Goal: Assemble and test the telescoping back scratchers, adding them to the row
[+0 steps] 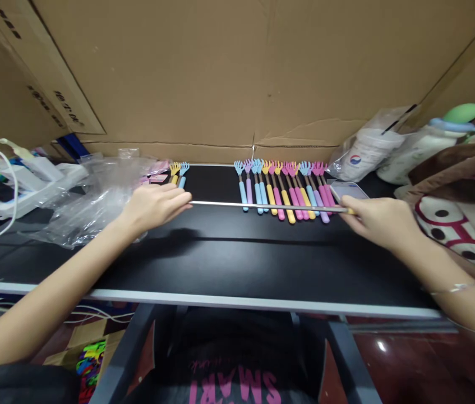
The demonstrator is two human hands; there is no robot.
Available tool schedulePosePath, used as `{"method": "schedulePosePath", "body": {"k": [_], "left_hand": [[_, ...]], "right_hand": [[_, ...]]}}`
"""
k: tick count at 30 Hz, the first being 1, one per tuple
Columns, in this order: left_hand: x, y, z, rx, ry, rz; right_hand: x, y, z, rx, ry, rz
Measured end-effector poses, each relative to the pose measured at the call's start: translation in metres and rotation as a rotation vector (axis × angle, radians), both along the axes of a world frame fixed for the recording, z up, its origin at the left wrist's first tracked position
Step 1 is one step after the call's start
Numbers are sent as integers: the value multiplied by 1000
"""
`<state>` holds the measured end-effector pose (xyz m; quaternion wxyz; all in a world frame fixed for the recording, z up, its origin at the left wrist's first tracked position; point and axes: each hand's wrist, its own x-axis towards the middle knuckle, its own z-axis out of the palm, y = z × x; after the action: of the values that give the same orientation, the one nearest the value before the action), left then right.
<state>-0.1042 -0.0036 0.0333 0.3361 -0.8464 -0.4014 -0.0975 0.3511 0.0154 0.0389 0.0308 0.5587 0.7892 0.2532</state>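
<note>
Above the black tabletop, my left hand [159,202] and my right hand [378,221] hold a stretched-out telescopic back scratcher [229,204] level between them. Its thin metal rod runs from my closed left fingers to a yellow end in my closed right hand. The end inside my left hand is hidden. Behind the rod lies a row of several short back scratchers [258,191] with blue, purple, yellow and pink handles, their claws toward the back. Beyond my left hand lie two more back scratchers [181,182], one yellow and one blue.
Crumpled clear plastic bags [94,196] and a white power strip [31,193] with cables are at left. A bagged cup [369,148], a bottle [414,148] and a fabric item with cartoon eyes [464,224] stand right. Cardboard [220,73] walls the back.
</note>
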Motion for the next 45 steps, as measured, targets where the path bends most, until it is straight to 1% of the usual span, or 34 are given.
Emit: {"method": "schedulePosePath", "body": {"k": [2,5,8,11,19,23,27,29,31,33,34,36,37,40,43,45], "left_hand": [[21,-1,1,25,-10,-20],[49,-4,-1,38,-36,-99],[74,-8,-6,0,-66,-165],[93,-13,-9,-46,-105,-163],[118,-27,-11,-176,-163,-131],[124,-26,-13,-198,-187,-120],[126,-23,-17,-191,-170,-168],[123,-22,-16,-161,-152,-197],[113,-19,-13,-116,-130,-208],[94,-15,-9,-62,-107,-186],[82,-13,-7,-31,-101,-163],[56,-7,-6,0,-59,-129],[43,-5,-6,-4,-37,-117],[17,0,-7,3,1,-80],[5,1,-3,12,12,-67],[-4,2,1,-28,-48,-42]], "right_hand": [[-21,-3,-2,24,16,37],[-43,-9,-6,43,36,104],[-60,-15,-11,20,45,173],[-76,-20,-13,-8,71,193],[-117,-36,-11,-98,153,243],[-123,-38,-11,-84,180,232],[-123,-39,-13,-82,165,252],[-120,-39,-13,-73,147,257],[-111,-36,-11,-49,126,245],[-92,-30,-8,-17,105,185],[-80,-26,-6,4,97,125],[-53,-18,-2,5,55,36],[-41,-14,-1,-4,24,23],[-14,-7,0,56,-28,8],[0,-2,-1,119,-49,55],[12,2,-1,162,-53,85]]}}
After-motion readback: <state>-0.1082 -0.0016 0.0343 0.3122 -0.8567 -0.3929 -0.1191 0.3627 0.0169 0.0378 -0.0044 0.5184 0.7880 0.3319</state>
